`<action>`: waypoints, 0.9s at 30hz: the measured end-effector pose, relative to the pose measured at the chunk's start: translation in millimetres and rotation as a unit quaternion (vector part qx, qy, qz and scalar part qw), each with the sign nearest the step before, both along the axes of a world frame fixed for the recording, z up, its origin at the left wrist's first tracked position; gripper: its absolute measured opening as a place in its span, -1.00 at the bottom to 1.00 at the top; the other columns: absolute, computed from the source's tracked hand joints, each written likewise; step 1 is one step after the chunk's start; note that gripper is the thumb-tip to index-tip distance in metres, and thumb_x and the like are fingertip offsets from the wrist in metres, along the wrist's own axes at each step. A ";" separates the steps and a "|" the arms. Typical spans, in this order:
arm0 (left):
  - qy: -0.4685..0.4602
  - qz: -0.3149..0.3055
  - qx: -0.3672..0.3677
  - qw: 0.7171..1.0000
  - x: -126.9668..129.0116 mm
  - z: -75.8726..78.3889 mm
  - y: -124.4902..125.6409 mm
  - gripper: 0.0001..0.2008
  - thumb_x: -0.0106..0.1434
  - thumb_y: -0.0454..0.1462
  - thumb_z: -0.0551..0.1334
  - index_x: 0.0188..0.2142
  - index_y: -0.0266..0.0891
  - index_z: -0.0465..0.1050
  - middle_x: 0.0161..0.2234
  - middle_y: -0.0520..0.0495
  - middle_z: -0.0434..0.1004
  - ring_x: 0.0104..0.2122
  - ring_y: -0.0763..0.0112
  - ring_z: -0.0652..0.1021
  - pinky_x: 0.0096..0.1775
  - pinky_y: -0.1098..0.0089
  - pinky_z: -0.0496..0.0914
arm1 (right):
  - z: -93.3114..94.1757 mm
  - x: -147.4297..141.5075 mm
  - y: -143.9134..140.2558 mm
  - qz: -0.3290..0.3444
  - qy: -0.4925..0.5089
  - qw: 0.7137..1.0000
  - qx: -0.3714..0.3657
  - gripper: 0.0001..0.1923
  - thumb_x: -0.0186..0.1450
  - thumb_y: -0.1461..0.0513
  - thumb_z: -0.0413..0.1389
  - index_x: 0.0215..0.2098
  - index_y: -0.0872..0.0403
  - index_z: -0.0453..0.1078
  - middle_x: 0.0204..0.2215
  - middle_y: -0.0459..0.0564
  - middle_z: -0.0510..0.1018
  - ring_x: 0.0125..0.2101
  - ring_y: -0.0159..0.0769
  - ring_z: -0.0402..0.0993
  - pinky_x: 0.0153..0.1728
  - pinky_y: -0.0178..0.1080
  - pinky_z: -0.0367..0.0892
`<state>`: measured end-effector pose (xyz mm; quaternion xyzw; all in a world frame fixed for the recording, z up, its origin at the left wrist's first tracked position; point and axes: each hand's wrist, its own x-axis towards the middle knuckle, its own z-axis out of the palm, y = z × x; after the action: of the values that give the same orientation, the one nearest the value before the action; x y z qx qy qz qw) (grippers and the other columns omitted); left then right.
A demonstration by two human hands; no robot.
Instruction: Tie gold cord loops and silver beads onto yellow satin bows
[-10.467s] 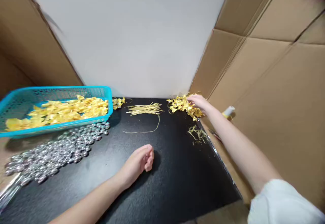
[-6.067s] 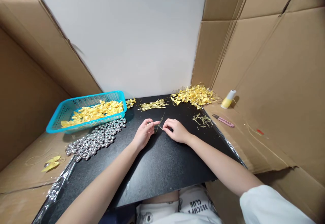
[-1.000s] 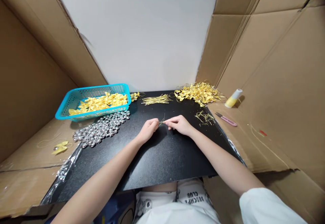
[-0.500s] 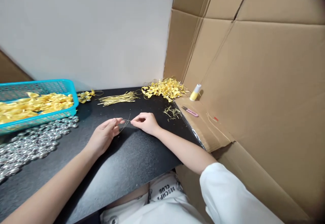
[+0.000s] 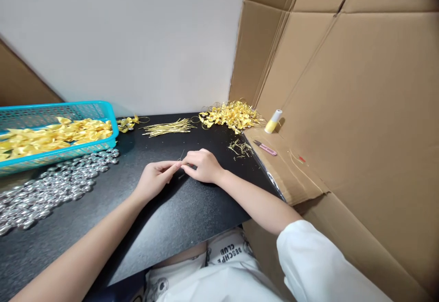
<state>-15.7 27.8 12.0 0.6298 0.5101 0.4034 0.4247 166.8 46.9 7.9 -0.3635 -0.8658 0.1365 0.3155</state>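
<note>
Over the middle of the black table [image 5: 164, 233] my two hands meet at the fingertips. My left hand [image 5: 158, 178] is closed in a pinch on a thin gold cord [image 5: 182, 155]. My right hand [image 5: 203, 166] pinches the same cord just beside it. A short end of the cord sticks up between the fingers; the rest of it is hidden by them. Beyond the hands lies a bundle of cut gold cords [image 5: 168, 128]. Further right is a heap of yellow ribbon bows [image 5: 233, 115] with thin loops.
At left, a turquoise basket [image 5: 115, 128] holds yellow ribbon pieces, with many silver beads [image 5: 58, 188] spread before it. Cord scraps [image 5: 240, 148], pink thread snips [image 5: 265, 147] and a thread spool [image 5: 273, 121] are at right. Cardboard walls [image 5: 370, 87] close off the right side.
My hands have come together; the cord, earlier visible crossed between them, is now mostly covered by my fingers. The whole view has shifted slightly, so things on the table appear further right.
</note>
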 end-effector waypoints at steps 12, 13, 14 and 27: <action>-0.005 -0.033 -0.012 0.999 4.4 -0.3 -5.2 -0.69 0.03 -0.07 0.35 -0.46 -0.31 0.64 -0.73 0.07 0.32 -0.69 0.56 0.23 -0.61 0.51 0.09 | 1.8 3.1 -0.7 0.018 0.127 0.989 -0.076 -0.87 0.27 0.25 0.11 -0.43 0.06 0.46 -0.49 -0.10 0.44 -0.47 -0.37 0.31 -0.32 -0.26 0.16; -0.010 -0.035 -0.013 0.999 4.4 -0.3 -5.3 -0.68 0.04 -0.06 0.34 -0.46 -0.31 0.64 -0.74 0.07 0.31 -0.68 0.56 0.22 -0.61 0.52 0.09 | 1.1 2.8 -0.4 0.015 0.144 0.985 -0.092 -0.87 0.29 0.23 0.10 -0.39 0.05 0.46 -0.48 -0.09 0.43 -0.48 -0.37 0.29 -0.34 -0.27 0.17; -0.017 -0.036 -0.013 0.999 4.2 -0.5 -5.3 -0.68 0.06 -0.06 0.33 -0.46 -0.31 0.63 -0.73 0.07 0.30 -0.68 0.56 0.22 -0.60 0.52 0.09 | 0.4 2.8 0.1 0.012 0.161 0.981 -0.108 -0.87 0.29 0.21 0.09 -0.33 0.05 0.46 -0.46 -0.08 0.42 -0.48 -0.37 0.28 -0.36 -0.27 0.18; -0.085 -0.063 -0.030 0.994 0.6 -6.0 -4.1 -0.69 0.08 -0.06 0.32 -0.50 -0.30 0.54 -0.66 0.08 0.32 -0.60 0.54 0.29 -0.49 0.47 0.17 | -2.2 5.6 12.3 0.125 0.182 0.923 -0.314 -0.85 0.24 0.14 0.07 -0.38 0.06 0.34 -0.47 -0.14 0.42 -0.41 -0.37 0.33 -0.31 -0.29 0.27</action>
<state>-15.2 23.7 6.0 0.6112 0.4430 0.4124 0.5101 172.4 59.2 5.7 -0.3013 -0.7447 0.5035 0.3180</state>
